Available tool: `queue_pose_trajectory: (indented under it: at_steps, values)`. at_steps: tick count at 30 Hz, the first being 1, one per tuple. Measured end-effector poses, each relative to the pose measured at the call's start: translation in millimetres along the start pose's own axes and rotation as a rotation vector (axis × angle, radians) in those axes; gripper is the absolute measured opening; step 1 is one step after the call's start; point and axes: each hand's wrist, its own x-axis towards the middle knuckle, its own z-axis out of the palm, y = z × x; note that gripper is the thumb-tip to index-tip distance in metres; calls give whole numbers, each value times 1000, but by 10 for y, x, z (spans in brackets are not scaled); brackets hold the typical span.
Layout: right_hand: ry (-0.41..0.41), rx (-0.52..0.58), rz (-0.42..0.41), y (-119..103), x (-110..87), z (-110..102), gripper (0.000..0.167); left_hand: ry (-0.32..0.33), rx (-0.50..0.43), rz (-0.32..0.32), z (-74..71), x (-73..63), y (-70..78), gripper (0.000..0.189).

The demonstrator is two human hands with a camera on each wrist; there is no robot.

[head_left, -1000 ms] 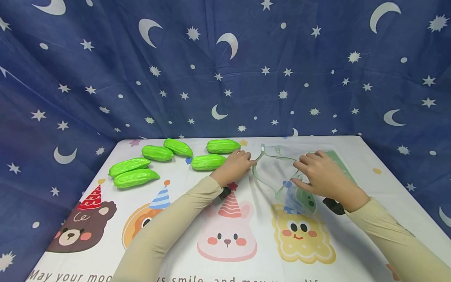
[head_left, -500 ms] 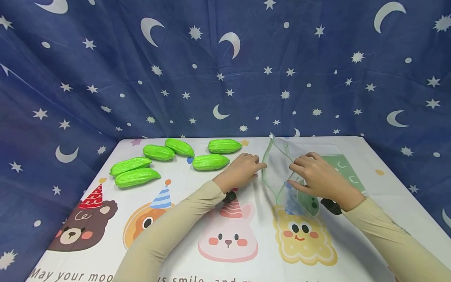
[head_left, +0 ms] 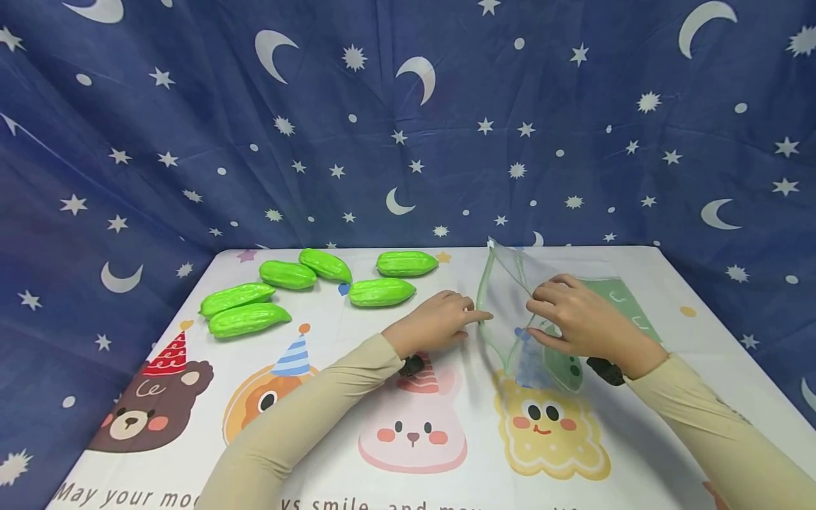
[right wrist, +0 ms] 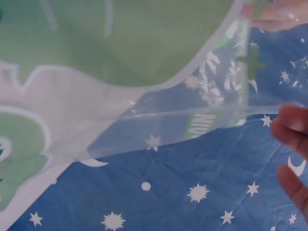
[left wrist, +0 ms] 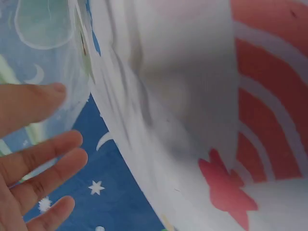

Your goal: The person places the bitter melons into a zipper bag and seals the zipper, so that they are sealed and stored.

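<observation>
A clear zip bag point(head_left: 510, 308) with green print stands with its mouth spread toward the left. Its printed side point(right wrist: 134, 53) fills the upper part of the right wrist view. My right hand point(head_left: 576, 319) pinches the right edge of the mouth with bent fingers. From the left, my left hand point(head_left: 440, 322) reaches one straight finger to the opposite edge, overlapping the opening. In the left wrist view the thumb point(left wrist: 38, 101) lies apart from the other, loosely straight fingers point(left wrist: 55, 171), with the see-through bag behind them.
Several bright green ridged gourds lie at the back left, the nearest gourd point(head_left: 381, 292) just behind my left hand. A white cartoon-printed cloth point(head_left: 306, 453) covers the table. A dark blue curtain point(head_left: 357, 142) with moons and stars hangs behind.
The bag's mouth has turned, its top left corner rising and shifting right. My left hand has moved right and slightly nearer, its finger now extended over the mouth. The right hand stays near its place.
</observation>
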Motion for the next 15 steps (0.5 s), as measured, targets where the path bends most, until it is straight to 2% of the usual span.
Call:
queue_pose_trajectory:
  at_steps: [3,6,11,13,15]
  values:
    - [21,10,-27,5,-2,-11,47,22,-51,-5,27,1,-45,51]
    - [24,13,-39,0,1,-17,46,71,-29,9,60,2,-75,48]
    - [-7,8,-4,-28,-5,-21,52,244,221,97,103,21,-78,27]
    - [-24,-1,15,-45,-14,-27,56,315,319,112,113,34,-64,20]
    - [-40,-11,31,-61,-21,-33,59,364,378,106,117,45,-47,16]
